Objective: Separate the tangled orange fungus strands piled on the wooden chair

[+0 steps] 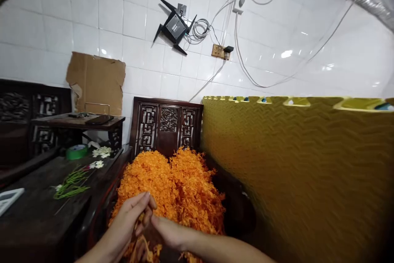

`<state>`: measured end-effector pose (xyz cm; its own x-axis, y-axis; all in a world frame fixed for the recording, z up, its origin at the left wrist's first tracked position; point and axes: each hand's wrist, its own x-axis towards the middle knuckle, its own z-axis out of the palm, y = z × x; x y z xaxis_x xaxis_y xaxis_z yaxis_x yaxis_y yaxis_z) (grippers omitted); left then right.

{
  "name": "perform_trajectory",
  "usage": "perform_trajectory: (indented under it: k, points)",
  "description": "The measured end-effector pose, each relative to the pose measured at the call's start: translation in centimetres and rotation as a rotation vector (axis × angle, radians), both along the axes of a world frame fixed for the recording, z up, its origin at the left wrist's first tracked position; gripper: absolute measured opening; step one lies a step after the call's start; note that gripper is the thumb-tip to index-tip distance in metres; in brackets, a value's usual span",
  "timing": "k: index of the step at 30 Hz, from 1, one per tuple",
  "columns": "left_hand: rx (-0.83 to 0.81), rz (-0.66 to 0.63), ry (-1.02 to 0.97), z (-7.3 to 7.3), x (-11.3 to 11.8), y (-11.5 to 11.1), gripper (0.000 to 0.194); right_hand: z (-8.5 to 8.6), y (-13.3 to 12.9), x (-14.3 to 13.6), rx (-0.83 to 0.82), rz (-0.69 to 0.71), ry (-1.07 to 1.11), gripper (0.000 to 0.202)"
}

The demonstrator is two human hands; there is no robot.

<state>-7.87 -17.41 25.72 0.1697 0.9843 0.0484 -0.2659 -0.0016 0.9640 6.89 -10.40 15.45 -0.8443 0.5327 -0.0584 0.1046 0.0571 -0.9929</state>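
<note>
My left hand point(131, 216) and my right hand point(169, 230) meet at the fingertips, low in the head view. Both are closed, with fingers pinched around an orange flower sprig point(144, 248); its strands hang below, partly hidden by my hands. Just beyond them lies a big heap of orange artificial-looking flowers point(147, 172), in two bushy bunches point(197, 189), on a dark carved wooden chair point(168, 131). My right fingers are mostly hidden behind the thumb.
At left, a dark table point(33, 213) bears green stems point(72, 183), white flowers point(101, 152), green tape point(76, 152) and a white-edged device point(9, 199). A small stand point(83, 120) and cardboard point(97, 84) are behind. A yellow foam mat point(301, 164) walls the right; a router point(175, 27) hangs above.
</note>
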Motion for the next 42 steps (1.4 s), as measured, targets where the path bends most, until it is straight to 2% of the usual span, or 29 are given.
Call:
perform_trajectory:
  k: [2, 4, 6, 8, 10, 13, 14, 16, 18, 19, 23, 25, 29, 34, 37, 39, 42]
  points:
    - [0.02, 0.136, -0.092, 0.2, 0.2, 0.3, 0.048, 1.5, -0.7, 1.0, -0.182, 0.0, 0.144, 0.088]
    - [0.041, 0.233, -0.185, 0.2, 0.1, 1.1, 0.042, 3.6, -1.4, 2.0, -0.16, 0.078, 0.13, 0.068]
    - [0.045, 0.255, -0.247, 0.1, 0.0, 2.0, 0.039, 5.3, -1.9, 2.6, -0.067, 0.076, 0.072, 0.058]
    - [0.018, 0.193, -0.259, -0.1, -0.1, 2.7, 0.042, 6.4, -2.1, 2.6, 0.027, -0.05, 0.061, 0.05]
    - [-0.048, 0.074, -0.208, -0.4, -0.2, 3.0, 0.056, 7.2, -1.7, 2.5, 0.122, -0.201, 0.129, 0.05]
    - [-0.122, -0.027, -0.005, -0.9, -0.1, 2.7, 0.077, 8.3, -0.8, 3.2, 0.229, -0.399, 0.226, 0.051]
    - [-0.11, -0.025, 0.079, -0.9, 0.0, 2.4, 0.079, 8.6, -0.5, 3.7, 0.258, -0.458, 0.209, 0.051]
    - [-0.035, -0.011, 0.214, -0.8, 0.2, 1.7, 0.067, 9.2, -0.4, 4.9, 0.328, -0.526, 0.13, 0.052]
    - [0.033, -0.004, 0.272, -0.4, 0.3, 1.4, 0.039, 9.6, -0.7, 6.0, 0.366, -0.552, 0.075, 0.052]
    - [0.061, 0.03, 0.243, -0.2, 0.3, 1.4, 0.035, 9.6, -0.8, 6.5, 0.372, -0.569, 0.073, 0.053]
    - [0.086, 0.136, 0.067, 0.4, -0.3, 2.6, 0.041, 9.6, -0.8, 7.6, 0.325, -0.682, 0.127, 0.046]
    - [0.068, 0.137, -0.004, 0.4, -0.5, 3.1, 0.042, 9.5, -0.7, 7.8, 0.301, -0.728, 0.192, 0.044]
    - [0.07, 0.096, -0.1, 0.1, -0.3, 3.5, 0.043, 9.4, -0.7, 7.8, 0.299, -0.687, 0.328, 0.04]
    - [0.101, 0.091, -0.011, -0.8, 0.1, 4.3, 0.037, 9.3, -0.6, 7.2, 0.225, -0.608, 0.357, 0.036]
    - [0.119, 0.129, 0.111, -1.0, 0.0, 4.6, 0.043, 9.3, -0.4, 7.0, 0.065, -0.555, 0.378, 0.041]
    - [0.202, 0.222, 0.138, -0.8, -0.2, 4.5, 0.048, 9.4, -0.4, 7.0, -0.051, -0.521, 0.393, 0.039]
    - [0.539, 0.447, 0.305, -0.1, -0.8, 3.9, 0.058, 9.3, -0.4, 6.9, -0.111, -0.523, 0.365, 0.033]
